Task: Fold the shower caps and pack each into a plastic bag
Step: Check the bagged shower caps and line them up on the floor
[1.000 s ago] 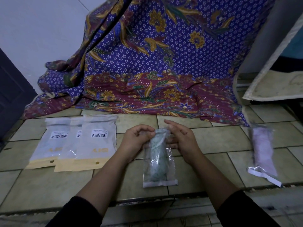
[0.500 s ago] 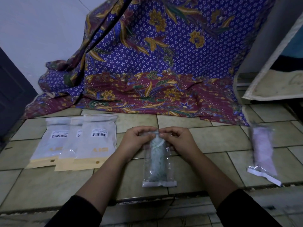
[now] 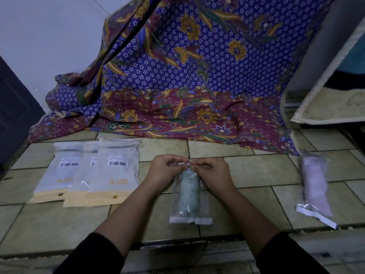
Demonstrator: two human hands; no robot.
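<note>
One big floral batik cloth [image 3: 177,76] draped at back over tiled floor [image 3: 246,171], three white barcode pouches [image 3: 88,173] overlapping at left, sealed bag with pink shower cap [image 3: 316,182] lying well apart at right. Centre: clear plastic bag [image 3: 188,196] with rolled pale-green shower cap [image 3: 187,192] inside, lower end on floor, top edge pinched by left hand [image 3: 164,173] and right hand [image 3: 213,175], fingertips of both clamped together on bag mouth.
</note>
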